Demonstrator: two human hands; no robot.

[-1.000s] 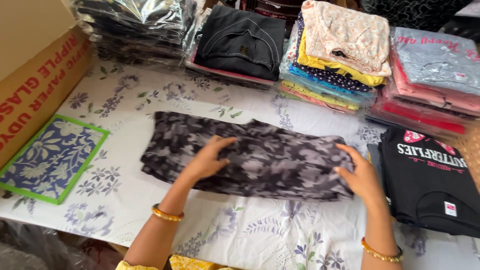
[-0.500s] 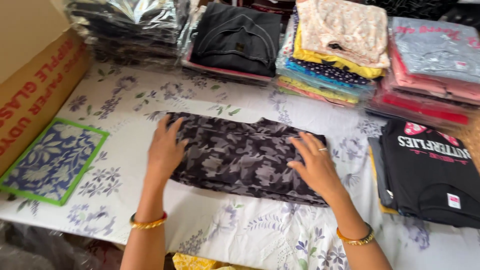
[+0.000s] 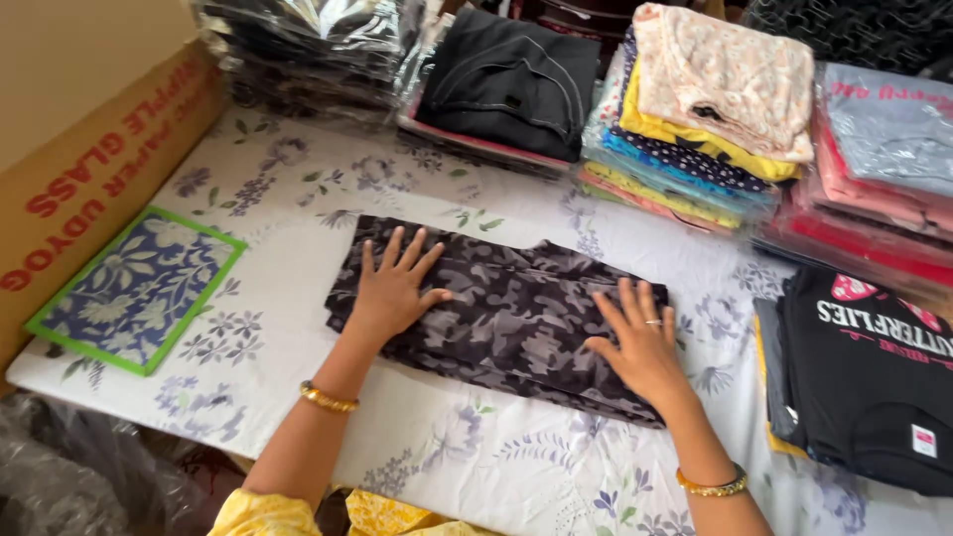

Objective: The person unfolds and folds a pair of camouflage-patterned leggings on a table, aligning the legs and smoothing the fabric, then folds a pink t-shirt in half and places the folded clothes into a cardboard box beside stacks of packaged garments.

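A white cloth with a pale blue and lilac flower print (image 3: 298, 199) is covering the work surface, and stacks of folded clothing are crowding its far edge: plastic-wrapped dark packs (image 3: 308, 50), a black garment on a pink-edged pile (image 3: 506, 84), a multicoloured stack topped by a peach floral piece (image 3: 710, 99) and a pink and red stack (image 3: 879, 189). A brown cardboard box (image 3: 89, 189) is leaning in at the left, with a blue floral board edged in green (image 3: 134, 288) lying beside it, and a black printed T-shirt (image 3: 864, 377) is sitting at the right. In the middle a grey and black camouflage garment (image 3: 506, 308) is lying folded into a flat, wide rectangle. The left hand (image 3: 392, 288) is pressing flat on its left end, fingers spread wide and gripping nothing. The right hand (image 3: 640, 342) is lying open on its right end in the same way, palm down, a ring showing on one finger. Gold bangles are circling both wrists.
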